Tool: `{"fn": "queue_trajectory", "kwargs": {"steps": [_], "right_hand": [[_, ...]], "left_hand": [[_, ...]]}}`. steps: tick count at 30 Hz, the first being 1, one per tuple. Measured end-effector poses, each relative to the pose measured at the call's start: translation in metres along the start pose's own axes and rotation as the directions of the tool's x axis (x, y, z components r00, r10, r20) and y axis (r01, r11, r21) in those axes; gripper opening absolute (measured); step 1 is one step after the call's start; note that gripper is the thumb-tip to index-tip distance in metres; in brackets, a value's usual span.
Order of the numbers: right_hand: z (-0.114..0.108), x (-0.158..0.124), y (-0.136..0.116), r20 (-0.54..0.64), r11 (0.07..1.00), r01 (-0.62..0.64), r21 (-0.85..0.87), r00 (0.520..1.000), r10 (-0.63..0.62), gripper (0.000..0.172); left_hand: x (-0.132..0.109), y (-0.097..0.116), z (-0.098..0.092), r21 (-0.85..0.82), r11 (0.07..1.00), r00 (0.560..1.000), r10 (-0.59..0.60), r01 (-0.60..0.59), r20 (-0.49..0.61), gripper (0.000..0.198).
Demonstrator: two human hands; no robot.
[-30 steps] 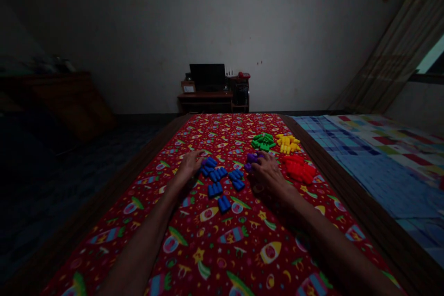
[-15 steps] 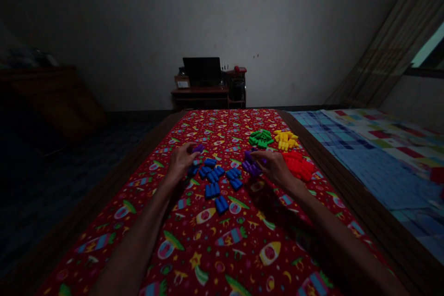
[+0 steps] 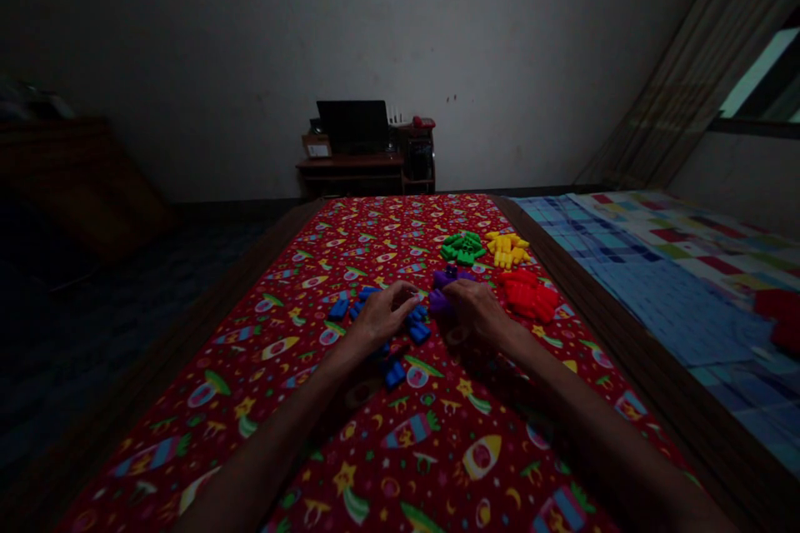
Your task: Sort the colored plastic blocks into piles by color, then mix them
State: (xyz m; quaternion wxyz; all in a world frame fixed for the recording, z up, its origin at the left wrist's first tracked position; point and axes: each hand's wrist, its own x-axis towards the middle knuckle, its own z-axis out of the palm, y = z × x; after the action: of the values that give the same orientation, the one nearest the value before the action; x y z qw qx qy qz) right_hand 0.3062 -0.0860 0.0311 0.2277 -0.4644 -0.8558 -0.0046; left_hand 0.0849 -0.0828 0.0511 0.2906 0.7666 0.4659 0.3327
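Observation:
My left hand (image 3: 382, 316) hovers over the blue blocks (image 3: 341, 306) with its fingers curled together; what they pinch is hidden. My right hand (image 3: 478, 312) lies just to its right, fingers closed on a purple block (image 3: 437, 302) at the edge of the small purple pile (image 3: 447, 276). The fingertips of both hands nearly meet. More blue blocks (image 3: 393, 373) show below my left wrist. Green blocks (image 3: 462, 247), yellow blocks (image 3: 507, 249) and red blocks (image 3: 528, 296) lie in separate heaps beyond and to the right of my right hand.
All lies on a red patterned cloth (image 3: 400, 450) over a wood-edged table (image 3: 625, 333). A checked blue mattress (image 3: 656, 283) is at the right. A desk with a dark screen (image 3: 356, 141) stands by the far wall. The room is dim.
My left hand picked up a purple piece at the far left of the blue blocks, then swung right across them towards my right hand. My right hand stayed by the purple pile.

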Motion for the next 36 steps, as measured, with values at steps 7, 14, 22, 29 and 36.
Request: {"fn": "queue_trajectory", "kwargs": {"steps": [7, 14, 22, 29, 36], "right_hand": [[-0.006, 0.006, 0.006, 0.051, 0.987, -0.089, -0.136, 0.994, 0.097, 0.023], [0.036, -0.024, 0.006, 0.016, 0.967, 0.225, -0.118, 0.974, -0.225, 0.049], [0.025, 0.002, 0.008, 0.040, 0.984, 0.123, -0.126, 0.992, -0.119, 0.035], [0.002, 0.008, -0.008, 0.029, 0.992, 0.107, -0.067, 0.994, -0.105, 0.017], [0.030, -0.015, -0.061, 0.056, 0.966, 0.236, 0.106, 0.969, -0.243, 0.049]], "left_hand": [[0.000, -0.007, -0.005, 0.203, 0.970, 0.990, 0.139, -0.130, -0.026, 0.023], [0.000, -0.014, -0.001, 0.236, 0.944, 0.971, 0.238, -0.232, 0.002, 0.024], [0.006, -0.028, -0.013, 0.324, 0.922, 0.968, 0.245, -0.213, -0.060, 0.025], [0.011, -0.087, -0.042, 0.482, 0.872, 0.962, 0.199, -0.085, -0.189, 0.030], [0.008, -0.115, -0.042, 0.452, 0.888, 0.992, -0.039, 0.089, -0.118, 0.052]]}}
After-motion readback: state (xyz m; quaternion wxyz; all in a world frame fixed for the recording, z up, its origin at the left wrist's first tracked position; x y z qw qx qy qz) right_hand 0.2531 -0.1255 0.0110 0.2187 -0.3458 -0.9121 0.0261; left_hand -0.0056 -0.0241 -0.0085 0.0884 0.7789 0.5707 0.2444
